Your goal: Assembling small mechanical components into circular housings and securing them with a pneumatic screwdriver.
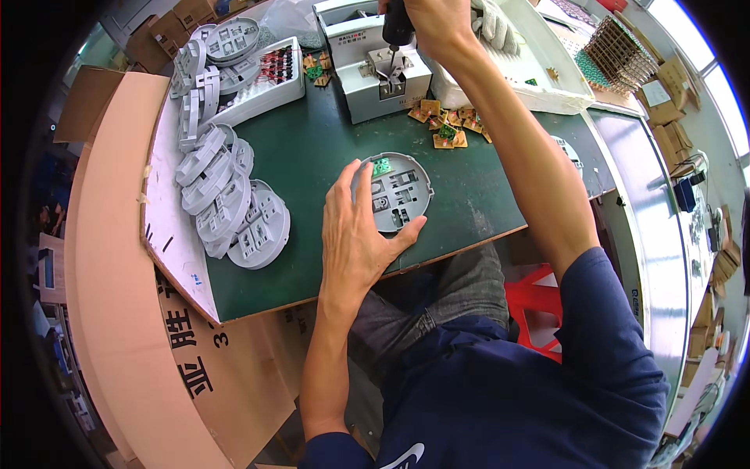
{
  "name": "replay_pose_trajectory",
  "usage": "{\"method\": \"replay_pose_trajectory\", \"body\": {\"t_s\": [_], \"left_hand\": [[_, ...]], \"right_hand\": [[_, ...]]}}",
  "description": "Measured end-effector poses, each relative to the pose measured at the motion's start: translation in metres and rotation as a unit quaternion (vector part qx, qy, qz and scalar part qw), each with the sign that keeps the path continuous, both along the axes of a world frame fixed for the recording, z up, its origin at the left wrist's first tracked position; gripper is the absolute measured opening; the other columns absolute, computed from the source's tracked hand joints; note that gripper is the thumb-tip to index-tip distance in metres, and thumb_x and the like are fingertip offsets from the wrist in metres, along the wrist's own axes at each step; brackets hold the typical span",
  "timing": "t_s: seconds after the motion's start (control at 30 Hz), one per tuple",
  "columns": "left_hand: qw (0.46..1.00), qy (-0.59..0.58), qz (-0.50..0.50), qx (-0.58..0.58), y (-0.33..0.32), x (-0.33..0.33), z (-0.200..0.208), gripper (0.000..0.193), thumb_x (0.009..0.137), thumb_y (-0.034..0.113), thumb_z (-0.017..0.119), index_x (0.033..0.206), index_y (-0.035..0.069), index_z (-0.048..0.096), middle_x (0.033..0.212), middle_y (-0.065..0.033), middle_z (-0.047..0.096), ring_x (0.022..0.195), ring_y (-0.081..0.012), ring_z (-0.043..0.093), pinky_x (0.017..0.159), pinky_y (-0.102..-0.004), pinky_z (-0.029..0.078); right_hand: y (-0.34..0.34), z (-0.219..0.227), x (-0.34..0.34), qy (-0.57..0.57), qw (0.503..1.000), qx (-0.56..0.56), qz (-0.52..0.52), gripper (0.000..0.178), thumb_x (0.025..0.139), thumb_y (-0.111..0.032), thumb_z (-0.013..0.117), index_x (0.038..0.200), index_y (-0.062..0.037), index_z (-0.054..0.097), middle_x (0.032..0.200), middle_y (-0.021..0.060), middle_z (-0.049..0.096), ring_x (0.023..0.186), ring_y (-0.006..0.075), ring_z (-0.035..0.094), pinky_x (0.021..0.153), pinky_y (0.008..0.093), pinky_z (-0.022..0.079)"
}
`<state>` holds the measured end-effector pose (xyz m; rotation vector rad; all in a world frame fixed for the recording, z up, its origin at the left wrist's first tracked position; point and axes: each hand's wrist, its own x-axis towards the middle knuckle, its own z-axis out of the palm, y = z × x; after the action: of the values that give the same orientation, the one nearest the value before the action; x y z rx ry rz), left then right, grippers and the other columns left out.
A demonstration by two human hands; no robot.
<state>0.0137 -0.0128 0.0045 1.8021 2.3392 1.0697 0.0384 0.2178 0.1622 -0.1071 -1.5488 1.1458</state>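
Observation:
My left hand (353,234) grips a round grey plastic housing (412,205) flat on the green table, its fingers along the left rim and its thumb at the near edge. Inside the housing, a small green circuit board (381,166) sits by my fingertips, among dark fittings and cut-outs. Farther off, my right hand (441,23) is closed around a black electric screwdriver (398,27), held upright. The driver's bit points down into the front opening of a grey screw feeder (361,86); whether a screw is on its tip is too small to tell.
Grey housings (223,199) lie stacked at the left. Behind them a white tray (291,87) holds red and black wired parts. Several small circuit boards (447,129) lie near the feeder. A white foam box (551,98) with a glove (498,30) stands at the back right.

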Motion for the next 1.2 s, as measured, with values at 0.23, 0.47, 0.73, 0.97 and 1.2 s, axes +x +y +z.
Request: {"method": "replay_pose_trajectory", "body": {"t_s": [0.23, 0.47, 0.73, 0.97, 1.2], "left_hand": [[1.000, 0.005, 0.001, 0.006, 0.002, 0.001, -0.001, 0.091, 0.080, 0.052, 0.081, 0.144, -0.005, 0.050, 0.149, -0.0206, 0.045, 0.132, -0.0387, 0.048, 0.110, -0.0479, 0.042], [0.997, 0.073, 0.006, 0.018, 0.002, 0.000, -0.004, 0.091, 0.083, 0.058, 0.077, 0.140, -0.007, 0.053, 0.146, -0.0208, 0.047, 0.128, -0.0380, 0.052, 0.105, -0.0489, 0.046], [0.995, 0.099, 0.003, -0.007, 0.003, -0.004, 0.004, 0.090, 0.082, 0.060, 0.076, 0.140, -0.005, 0.054, 0.143, -0.0193, 0.049, 0.125, -0.0380, 0.053, 0.103, -0.0486, 0.046], [0.997, 0.071, 0.006, -0.007, 0.004, -0.002, 0.005, 0.093, 0.080, 0.059, 0.079, 0.145, -0.002, 0.051, 0.144, -0.0184, 0.050, 0.124, -0.0377, 0.053, 0.104, -0.0475, 0.047], [0.997, 0.080, 0.002, -0.003, 0.003, -0.004, -0.002, 0.096, 0.081, 0.064, 0.076, 0.141, -0.008, 0.052, 0.145, -0.0192, 0.048, 0.126, -0.0401, 0.050, 0.108, -0.0509, 0.042]], "right_hand": [[0.008, -0.010, -0.004, -0.051, 0.998, 0.022, 0.007, 0.023, 0.097, -0.024, 0.070, 0.092, -0.0054, 0.057, 0.068, -0.0014, 0.058, 0.056, 0.0074, 0.054, 0.052, 0.0257, 0.044], [-0.045, -0.019, 0.033, -0.096, 0.991, -0.047, 0.079, 0.042, 0.099, -0.022, 0.067, 0.131, 0.0038, 0.058, 0.068, -0.0010, 0.058, 0.055, 0.0072, 0.054, 0.053, 0.0250, 0.045], [-0.073, -0.029, 0.045, -0.110, 0.981, -0.088, 0.135, 0.047, 0.098, -0.019, 0.069, 0.135, 0.0063, 0.054, 0.068, -0.0002, 0.058, 0.055, 0.0079, 0.055, 0.052, 0.0253, 0.045], [-0.063, -0.021, 0.052, -0.081, 0.985, -0.081, 0.126, 0.049, 0.098, -0.019, 0.069, 0.136, 0.0065, 0.054, 0.068, 0.0003, 0.058, 0.054, 0.0075, 0.055, 0.051, 0.0252, 0.044], [-0.065, -0.025, 0.046, -0.069, 0.986, -0.076, 0.134, 0.049, 0.098, -0.020, 0.069, 0.137, 0.0067, 0.054, 0.069, -0.0001, 0.058, 0.054, 0.0070, 0.055, 0.051, 0.0245, 0.044]]}}
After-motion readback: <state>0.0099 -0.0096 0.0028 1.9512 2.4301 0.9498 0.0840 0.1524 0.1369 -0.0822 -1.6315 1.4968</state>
